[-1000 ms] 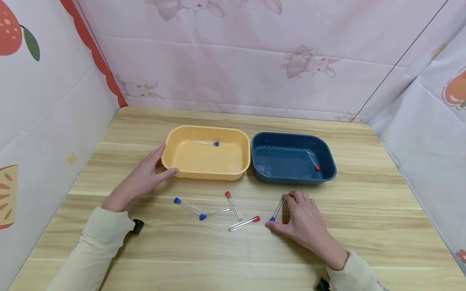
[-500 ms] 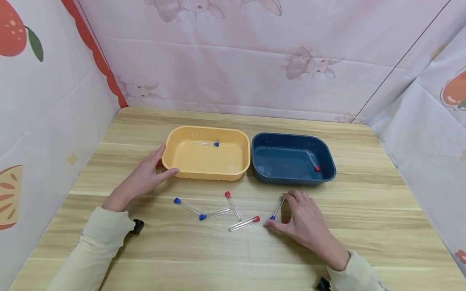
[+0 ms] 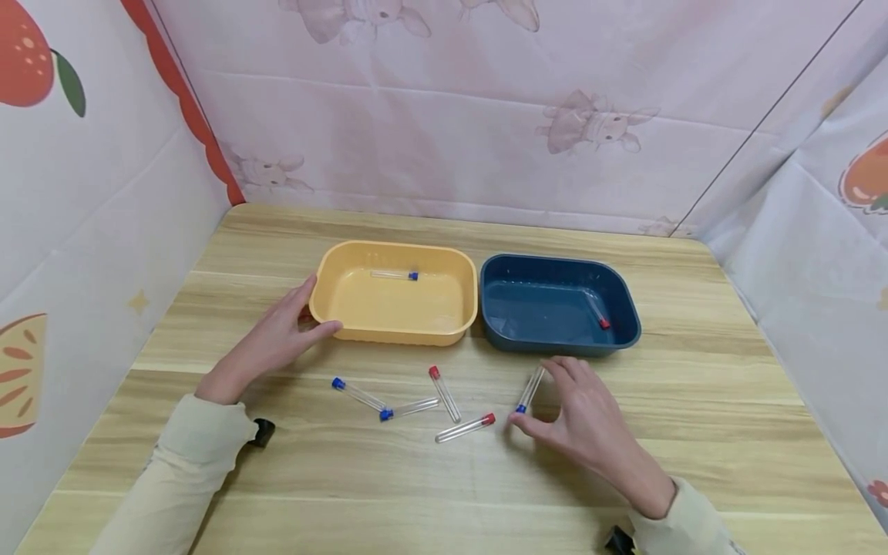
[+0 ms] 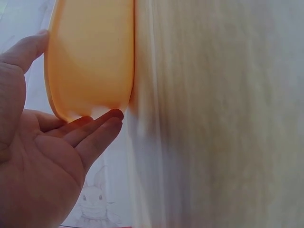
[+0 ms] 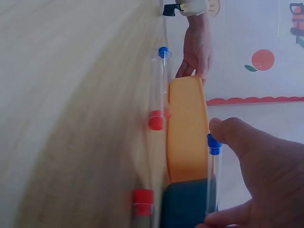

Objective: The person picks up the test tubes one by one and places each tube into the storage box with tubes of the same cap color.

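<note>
In the head view my right hand (image 3: 590, 424) pinches a clear test tube with a blue cap (image 3: 531, 389) end to end. The right wrist view has the thumb on the blue cap (image 5: 214, 142) and a fingertip at the tube's lower end. My left hand (image 3: 274, 339) grips the left end of a yellow bin (image 3: 395, 336), thumb at the front rim, fingers against the end wall. Between the hands lie two blue-capped tubes, one pointing left (image 3: 359, 394) and one touching it (image 3: 411, 408), plus a red-capped tube (image 3: 445, 393) and another red-capped tube (image 3: 466, 427).
A dark blue bin (image 3: 555, 344) stands just right of the yellow one and contains a red-capped tube (image 3: 598, 310). Inside the yellow bin lies a blue-capped tube (image 3: 394, 275). Printed cloth walls (image 3: 444, 154) enclose the wooden table (image 3: 388, 493) at the back and sides.
My right hand has raised the blue-capped tube slightly and shifted it a little toward the dark blue bin. The left hand stays at the yellow bin.
</note>
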`<state>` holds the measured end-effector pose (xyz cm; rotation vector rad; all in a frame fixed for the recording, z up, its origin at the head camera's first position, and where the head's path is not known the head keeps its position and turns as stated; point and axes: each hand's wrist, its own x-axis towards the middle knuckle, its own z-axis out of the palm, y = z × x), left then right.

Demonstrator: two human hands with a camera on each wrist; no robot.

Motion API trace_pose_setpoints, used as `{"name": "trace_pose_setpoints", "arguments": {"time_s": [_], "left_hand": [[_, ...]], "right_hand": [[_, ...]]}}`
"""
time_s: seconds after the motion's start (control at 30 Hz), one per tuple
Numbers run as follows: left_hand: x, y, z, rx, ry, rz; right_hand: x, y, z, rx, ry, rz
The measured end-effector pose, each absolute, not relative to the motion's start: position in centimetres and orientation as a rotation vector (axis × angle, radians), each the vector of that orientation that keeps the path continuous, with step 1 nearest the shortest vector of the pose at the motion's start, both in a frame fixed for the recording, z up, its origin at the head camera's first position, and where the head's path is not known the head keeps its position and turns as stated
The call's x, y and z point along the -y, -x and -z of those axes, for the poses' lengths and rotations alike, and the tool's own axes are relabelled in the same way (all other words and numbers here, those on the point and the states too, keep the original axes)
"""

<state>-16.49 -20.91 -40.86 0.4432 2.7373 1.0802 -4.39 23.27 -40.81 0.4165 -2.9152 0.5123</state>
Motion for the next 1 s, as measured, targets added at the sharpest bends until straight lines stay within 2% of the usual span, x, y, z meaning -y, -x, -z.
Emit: {"name": "trace_pose_setpoints", "arguments": {"time_s": [0.47, 1.0], "left_hand": [[21.1, 16.3, 40.9, -2.718, -0.435, -1.099], [20.8, 16.4, 40.9, -2.718, -0.434, -1.093]], "right_hand": [[-23.3, 5.2, 38.8, 2.810, -0.520, -0.481], [-23.6, 7.7, 36.3, 2.739, -0.590, -0.449]]}}
